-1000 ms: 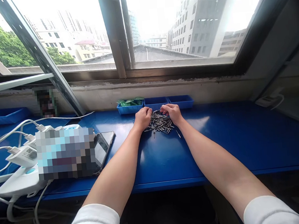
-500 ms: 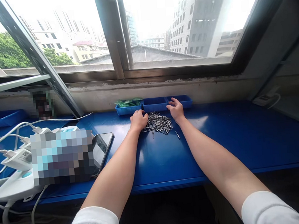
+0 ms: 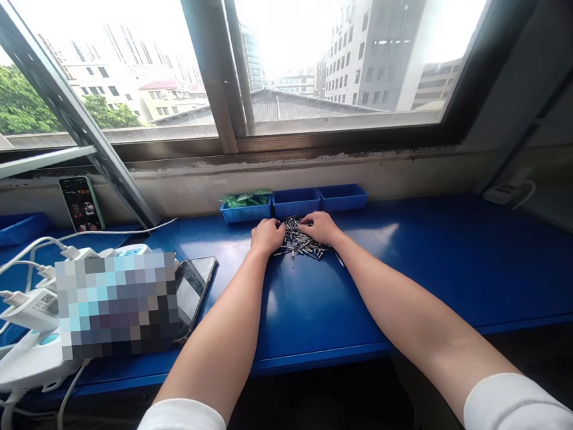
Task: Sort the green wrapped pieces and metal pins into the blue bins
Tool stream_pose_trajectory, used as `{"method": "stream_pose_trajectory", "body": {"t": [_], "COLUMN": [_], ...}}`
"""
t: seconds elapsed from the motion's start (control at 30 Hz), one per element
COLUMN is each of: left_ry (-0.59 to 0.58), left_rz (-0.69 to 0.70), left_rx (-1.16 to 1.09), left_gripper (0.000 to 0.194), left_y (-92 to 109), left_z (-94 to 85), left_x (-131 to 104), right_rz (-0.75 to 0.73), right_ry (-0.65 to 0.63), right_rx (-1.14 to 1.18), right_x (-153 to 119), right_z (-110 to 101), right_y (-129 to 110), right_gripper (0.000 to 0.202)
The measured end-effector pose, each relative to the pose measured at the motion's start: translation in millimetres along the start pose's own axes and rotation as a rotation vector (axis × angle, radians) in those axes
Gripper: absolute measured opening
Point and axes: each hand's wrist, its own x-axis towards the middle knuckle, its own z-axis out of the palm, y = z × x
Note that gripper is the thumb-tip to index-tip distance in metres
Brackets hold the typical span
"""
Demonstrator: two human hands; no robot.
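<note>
A heap of small slim metal pieces point(image 3: 300, 246), which look like blind rivets, lies on the blue table. My left hand point(image 3: 267, 237) rests against the heap's left edge, fingers curled and thumb tucked in close. From the other side my right hand point(image 3: 322, 227) reaches onto the heap's right part, its fingers bent together. Whatever either hand pinches is hidden or too small to make out. Just behind the hands stand joined blue bins: the left bin point(image 3: 246, 213) holds green plastic packets, while the middle bin point(image 3: 296, 204) and right bin point(image 3: 344, 200) show bare insides.
On the left are a white power strip point(image 3: 23, 362) with chargers and cables, a blurred patch and a dark phone point(image 3: 200, 286). Another phone point(image 3: 82, 205) leans on the wall near a blue tray point(image 3: 7, 231). A metal post point(image 3: 71, 113) slants before the window.
My right hand has moved from in front of the right bin, where its fingers were apart, down and left onto the heap, curling its fingers. My left hand stays almost in place.
</note>
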Motion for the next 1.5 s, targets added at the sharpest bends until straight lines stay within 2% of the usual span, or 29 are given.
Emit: {"method": "stream_pose_trajectory", "body": {"t": [0.23,0.53,0.6,0.67,0.73,0.8,0.93,1.1,1.23,1.37,1.5], "left_ry": [-0.019,0.059,0.114,0.138,0.1,0.069,0.057,0.077,0.051,0.015,0.085], "left_rz": [0.01,-0.003,0.055,0.177,0.31,0.348,0.301,0.252,0.228,0.215,0.19], "left_rx": [-0.019,-0.088,-0.144,-0.225,-0.311,-0.356,-0.325,-0.319,-0.311,-0.271,-0.23], "left_gripper": [0.038,0.035,0.033,0.031,0.029,0.027,0.028,0.029,0.029,0.03,0.028], "left_y": [0,6,10,16,21,25,25,21,20,21,21], "left_z": [0.5,-4.0,-5.6,-8.0,-10.8,-13.3,-15.0,-13.4,-13.7,-14.7,-13.3], "left_x": [0,-2,-5,-8,-12,-15,-15,-13,-12,-13,-11], "right_rz": [-0.028,-0.04,-0.017,-0.025,-0.054,-0.072,-0.055,-0.001,0.049,0.063,0.11], "right_ry": [0.026,0.152,0.141,0.104,0.081,0.077,0.08,0.101,0.085,0.083,0.144], "right_rx": [0.074,0.157,0.198,0.215,0.199,0.182,0.263,0.593,0.771,0.857,0.849], "right_x": [-3,-4,-4,-3,-3,-3,-5,-4,-4,-7,-5], "right_z": [-3,-6,-7,-9,-10,-10,-11,-9,-13,-18,-19], "right_y": [-6,-12,-16,-19,-23,-26,-28,-25,-25,-26,-23], "right_gripper": [0.017,0.022,0.029,0.035,0.039,0.041,0.042,0.025,0.024,0.023,0.024]}}
